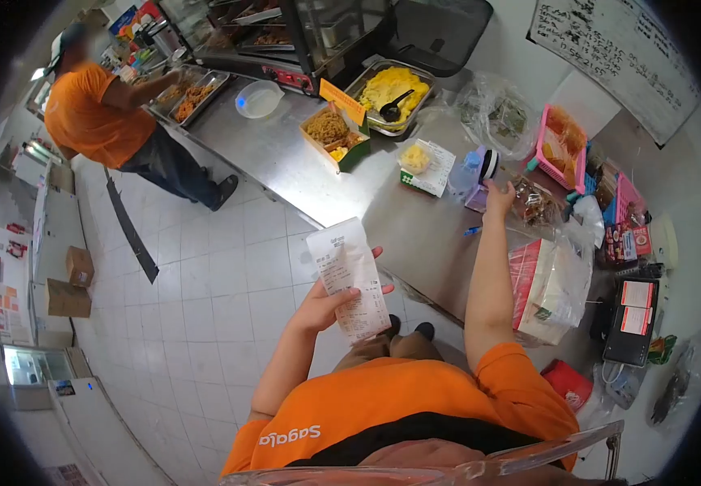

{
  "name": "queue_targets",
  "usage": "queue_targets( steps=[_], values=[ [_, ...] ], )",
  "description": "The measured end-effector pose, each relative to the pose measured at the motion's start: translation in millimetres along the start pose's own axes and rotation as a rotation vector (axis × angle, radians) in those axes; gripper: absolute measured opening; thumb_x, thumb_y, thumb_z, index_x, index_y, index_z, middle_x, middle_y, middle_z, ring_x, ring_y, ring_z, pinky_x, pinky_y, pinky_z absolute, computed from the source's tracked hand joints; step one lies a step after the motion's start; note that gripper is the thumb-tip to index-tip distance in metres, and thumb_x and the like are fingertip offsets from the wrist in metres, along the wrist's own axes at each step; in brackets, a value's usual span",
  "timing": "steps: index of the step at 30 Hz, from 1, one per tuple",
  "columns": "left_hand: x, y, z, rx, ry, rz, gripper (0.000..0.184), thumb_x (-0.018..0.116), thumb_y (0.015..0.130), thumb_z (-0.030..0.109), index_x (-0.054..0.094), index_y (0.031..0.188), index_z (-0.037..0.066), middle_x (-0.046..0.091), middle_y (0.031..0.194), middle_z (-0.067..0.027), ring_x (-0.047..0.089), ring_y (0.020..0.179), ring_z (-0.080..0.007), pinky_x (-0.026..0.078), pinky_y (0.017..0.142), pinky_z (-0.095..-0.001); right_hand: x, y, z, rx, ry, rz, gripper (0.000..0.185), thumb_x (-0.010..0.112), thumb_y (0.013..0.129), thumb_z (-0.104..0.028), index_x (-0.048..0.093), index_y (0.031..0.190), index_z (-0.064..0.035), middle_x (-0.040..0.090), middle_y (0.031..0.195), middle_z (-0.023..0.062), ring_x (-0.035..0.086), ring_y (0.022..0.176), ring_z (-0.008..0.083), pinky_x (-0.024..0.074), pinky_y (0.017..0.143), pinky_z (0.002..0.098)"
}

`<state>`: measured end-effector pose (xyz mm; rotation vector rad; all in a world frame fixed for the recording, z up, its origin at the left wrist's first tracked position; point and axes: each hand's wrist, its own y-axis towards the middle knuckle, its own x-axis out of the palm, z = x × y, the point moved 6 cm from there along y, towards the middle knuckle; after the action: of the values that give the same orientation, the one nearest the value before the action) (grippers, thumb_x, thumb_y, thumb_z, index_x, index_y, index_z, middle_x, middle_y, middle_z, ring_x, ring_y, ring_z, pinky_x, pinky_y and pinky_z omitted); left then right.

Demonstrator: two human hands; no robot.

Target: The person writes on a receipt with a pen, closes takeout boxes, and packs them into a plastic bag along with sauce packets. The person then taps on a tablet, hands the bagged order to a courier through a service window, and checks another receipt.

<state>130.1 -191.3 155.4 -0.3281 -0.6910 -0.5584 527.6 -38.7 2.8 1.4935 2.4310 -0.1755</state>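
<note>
My left hand [330, 304] is closed on a long white printed receipt [349, 271], with the thumb across its front. Out over the steel counter, my right hand [499, 198] has its fingers apart and is nearest to a round black-and-white item [489, 164]. Whether it touches that item is unclear. Beside it are a pale blue translucent container [468, 170] and a purple box [477, 198]. Left of these, a small tub of yellow food [415, 157] rests on a green-and-white box [429, 174]. An open food box [334, 138] holds fried food.
A tray of yellow food [391, 91] with a black spoon stands behind. Pink baskets [561, 154], plastic bags and a red-and-white box [535, 283] crowd the counter's right side. A co-worker in an orange shirt [95, 113] stands at the far left by food trays [196, 99].
</note>
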Motion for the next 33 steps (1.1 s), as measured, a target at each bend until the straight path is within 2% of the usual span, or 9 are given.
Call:
queue_targets(
  steps=[3, 5, 10, 11, 17, 21, 23, 26, 33],
  values=[
    [-6.5, -3.7, -5.8, 0.002, -0.019, -0.007, 0.076, 0.049, 0.077, -0.008, 0.014, 0.143, 0.009, 0.027, 0.145, -0.0158, 0.048, 0.116, -0.0437, 0.044, 0.095, -0.0514, -9.8, -17.0, -6.7, 0.311, 0.54, -0.139, 0.065, 0.073, 0.07, -0.005, 0.038, 0.126, -0.0048, 0.059, 0.095, 0.0062, 0.056, 0.086, 0.0148, 0.044, 0.073, 0.0304],
    [-9.9, -6.2, -8.9, -0.011, -0.034, 0.017, 0.077, 0.049, 0.076, -0.007, 0.015, 0.143, 0.009, 0.027, 0.145, -0.0159, 0.047, 0.117, -0.0444, 0.044, 0.095, -0.0517, -13.0, -32.5, -6.8, 0.171, 0.925, -0.117, 0.066, 0.072, 0.07, -0.001, 0.036, 0.125, -0.0053, 0.056, 0.086, 0.0049, 0.055, 0.071, 0.0132, 0.0425, 0.065, 0.0274],
    [-11.0, -4.1, -9.8, -0.02, -0.028, 0.001, 0.078, 0.05, 0.075, -0.008, 0.015, 0.143, 0.009, 0.027, 0.145, -0.0163, 0.046, 0.117, -0.0452, 0.045, 0.094, -0.0521, -8.1, -34.4, 35.4, 0.023, 0.398, -0.1, 0.059, 0.07, 0.072, -0.005, 0.037, 0.12, -0.0059, 0.059, 0.075, 0.0059, 0.057, 0.071, 0.0173, 0.0459, 0.069, 0.0306],
    [-9.7, -4.1, -9.9, -0.023, -0.024, 0.0, 0.078, 0.05, 0.075, -0.008, 0.015, 0.143, 0.009, 0.027, 0.145, -0.0165, 0.046, 0.117, -0.0453, 0.045, 0.094, -0.0522, -14.2, -24.8, 21.6, -0.208, -0.028, 0.002, 0.057, 0.07, 0.071, -0.009, 0.036, 0.117, -0.0035, 0.061, 0.074, 0.0098, 0.059, 0.071, 0.0237, 0.0466, 0.07, 0.0339],
    [10.4, 1.5, -4.3, -0.083, -0.021, -0.1, 0.075, 0.054, 0.074, -0.006, 0.021, 0.14, 0.008, 0.029, 0.142, -0.0222, 0.044, 0.12, -0.0406, 0.042, 0.095, -0.0575, -45.6, -62.2, -17.2, -0.005, 0.034, 0.1, 0.057, 0.068, 0.072, -0.004, 0.034, 0.118, -0.0062, 0.065, 0.084, 0.0106, 0.062, 0.082, 0.0193, 0.0468, 0.075, 0.0314],
    [32.4, -1.3, 8.6, -0.107, 0.059, -0.256, 0.071, 0.052, 0.076, -0.007, 0.023, 0.14, 0.006, 0.03, 0.142, -0.0232, 0.046, 0.119, -0.0412, 0.043, 0.094, -0.055, -47.6, -179.7, -157.7, 0.023, 0.977, -0.794, 0.073, 0.063, 0.08, 0.002, 0.019, 0.137, -0.0115, 0.054, 0.117, 0.0162, 0.061, 0.088, 0.0227, 0.0505, 0.078, 0.0327],
    [47.9, -2.5, 15.1, -0.125, 0.113, -0.358, 0.069, 0.051, 0.077, -0.007, 0.024, 0.139, 0.005, 0.029, 0.142, -0.0234, 0.048, 0.117, -0.0416, 0.043, 0.093, -0.0539, -79.0, -227.6, -227.2, 0.015, 0.973, -1.195, 0.09, 0.063, 0.077, 0.008, 0.008, 0.143, -0.0177, 0.042, 0.13, 0.0184, 0.06, 0.088, 0.0218, 0.0518, 0.077, 0.034],
    [67.7, -0.4, 16.7, -0.076, 0.314, -0.499, 0.067, 0.045, 0.081, -0.005, 0.016, 0.142, 0.001, 0.03, 0.143, -0.0202, 0.054, 0.112, -0.0375, 0.04, 0.097, -0.0446, -108.6, -239.4, -255.9, -0.145, 0.79, -1.154, 0.1, 0.064, 0.072, 0.013, 0.003, 0.144, -0.0213, 0.037, 0.134, 0.0195, 0.06, 0.088, 0.0191, 0.0521, 0.078, 0.0328],
    [114.5, 15.0, 25.1, 0.33, 0.604, -0.086, 0.027, 0.057, 0.088, 0.005, 0.054, 0.113, -0.005, 0.064, 0.097, -0.0066, 0.059, 0.089, -0.0103, 0.049, 0.077, -0.026, -202.2, -227.4, -256.8, -0.461, 0.751, -0.851, 0.094, 0.064, 0.072, 0.012, 0.008, 0.143, -0.0132, 0.047, 0.126, 0.0194, 0.059, 0.1, 0.0219, 0.0483, 0.086, 0.033]
  ],
)
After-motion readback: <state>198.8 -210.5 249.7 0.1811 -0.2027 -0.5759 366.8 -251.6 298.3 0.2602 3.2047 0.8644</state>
